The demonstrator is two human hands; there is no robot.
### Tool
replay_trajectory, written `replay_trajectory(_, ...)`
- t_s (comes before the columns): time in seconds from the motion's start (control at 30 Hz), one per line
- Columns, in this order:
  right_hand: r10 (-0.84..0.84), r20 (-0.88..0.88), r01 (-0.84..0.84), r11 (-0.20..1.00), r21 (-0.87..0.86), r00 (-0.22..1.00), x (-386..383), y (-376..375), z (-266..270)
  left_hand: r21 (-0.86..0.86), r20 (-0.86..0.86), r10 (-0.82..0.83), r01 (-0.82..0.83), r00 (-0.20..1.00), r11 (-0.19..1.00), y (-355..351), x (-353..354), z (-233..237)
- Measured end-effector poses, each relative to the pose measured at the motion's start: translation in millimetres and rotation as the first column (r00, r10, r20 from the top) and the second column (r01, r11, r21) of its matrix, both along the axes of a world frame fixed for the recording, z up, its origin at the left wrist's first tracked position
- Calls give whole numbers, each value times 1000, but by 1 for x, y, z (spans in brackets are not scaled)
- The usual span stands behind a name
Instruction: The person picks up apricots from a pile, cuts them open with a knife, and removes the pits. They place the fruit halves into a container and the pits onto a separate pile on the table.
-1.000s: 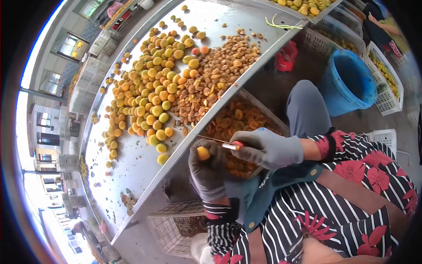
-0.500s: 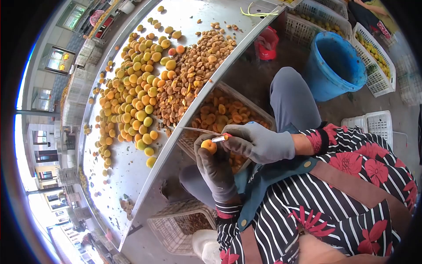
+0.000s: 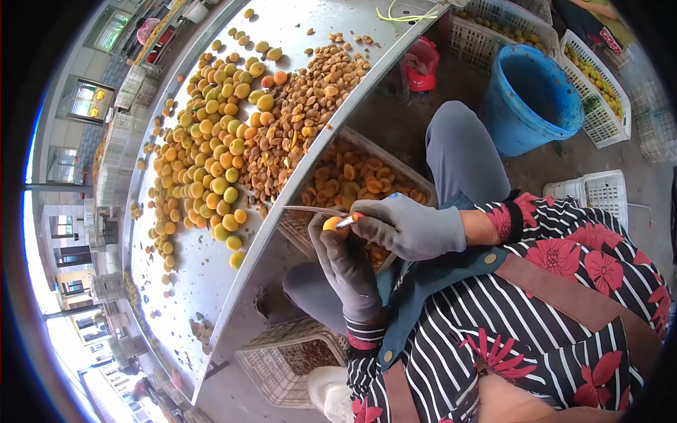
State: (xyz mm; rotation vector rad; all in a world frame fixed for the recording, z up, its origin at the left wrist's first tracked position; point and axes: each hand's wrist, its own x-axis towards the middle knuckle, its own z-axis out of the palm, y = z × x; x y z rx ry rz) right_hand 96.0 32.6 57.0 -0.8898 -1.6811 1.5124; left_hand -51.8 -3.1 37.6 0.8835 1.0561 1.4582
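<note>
My left hand (image 3: 345,264), in a dark grey glove, grips a small orange apricot (image 3: 331,223) at its fingertips. My right hand (image 3: 409,225), in a lighter grey glove, holds a thin knife (image 3: 317,211) whose blade lies against the apricot's top. Both hands hover over a white crate of halved apricots (image 3: 352,176) beside my knee. On the metal table (image 3: 211,282) to the left lie a heap of whole apricots (image 3: 211,155) and a heap of brown pits (image 3: 303,120).
A blue bucket (image 3: 529,99) stands on the floor beyond my knee, with white crates of fruit (image 3: 599,77) behind it. A red object (image 3: 422,63) sits under the table edge. Another crate (image 3: 282,359) lies below the table near my foot.
My hands have drawn up and closer together. The knife blade has come down onto the apricot. The view has shifted slightly, so the table sits higher in frame.
</note>
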Motion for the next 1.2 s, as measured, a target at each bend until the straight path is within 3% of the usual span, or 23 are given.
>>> replay_trajectory(0.17, -1, 53, 0, 1000, 26, 999, 0, -2, -3, 10, -244, 63, -62, 968, 998, 1, 2, -5)
replay_trajectory(0.3, -49, 109, 36, 993, 115, 993, -2, -6, -17, 29, -192, 48, -43, 980, 999, 2, 6, -8)
replay_trajectory(0.37, -77, 116, 58, 986, 154, 990, -4, -7, -23, 154, -382, 143, -90, 913, 984, 2, 9, -12)
replay_trajectory(0.6, -96, 183, 67, 985, 158, 978, -4, -8, -31, 123, -269, 166, -137, 949, 983, 2, 19, -12)
replay_trajectory(0.7, -103, 189, 78, 987, 139, 976, -1, -9, -37, 154, -317, 164, -120, 934, 981, 2, 22, -12)
replay_trajectory(0.77, -115, 192, 90, 987, 133, 975, 2, -8, -37, 166, -443, 158, -92, 882, 982, 6, 22, -13)
replay_trajectory(0.8, -107, 131, 94, 990, 102, 986, 4, -8, -36, 163, -445, 152, -87, 882, 983, 4, 25, -13)
replay_trajectory(0.87, -103, 65, 99, 993, 70, 993, 3, -8, -40, 49, -257, 62, -51, 964, 998, 3, 34, -2)
replay_trajectory(0.93, -153, -257, 158, 988, -4, 954, -5, -7, -55, 51, -228, 50, -39, 972, 998, 8, 28, -15)
replay_trajectory(0.97, -154, -261, 158, 987, -5, 953, 2, -6, -40, 50, -196, 41, -32, 980, 998, 10, 27, -17)
replay_trajectory(1.03, 15, -242, -119, 899, -420, 970, 23, -6, -13, -28, -221, 63, -71, 973, 997, 8, 31, -14)
replay_trajectory(1.07, 15, -245, -121, 898, -423, 969, 28, -5, -16, -104, -244, 85, -113, 966, 988, 6, 33, -12)
replay_trajectory(1.1, 94, -324, -260, 814, -519, 941, 33, -4, -20, -106, -246, 84, -113, 966, 988, 6, 32, -14)
replay_trajectory(1.13, 158, -411, -394, 704, -591, 898, 38, -2, -21, -67, 25, 49, -48, 998, 997, 7, 30, -15)
replay_trajectory(1.17, 155, -412, -394, 703, -592, 898, 44, -2, -21, -11, 293, -3, 6, 956, 1000, 7, 29, -16)
replay_trajectory(1.2, 147, -432, -405, 691, -599, 890, 48, -2, -20, -12, 291, -2, 6, 957, 1000, 7, 31, -17)
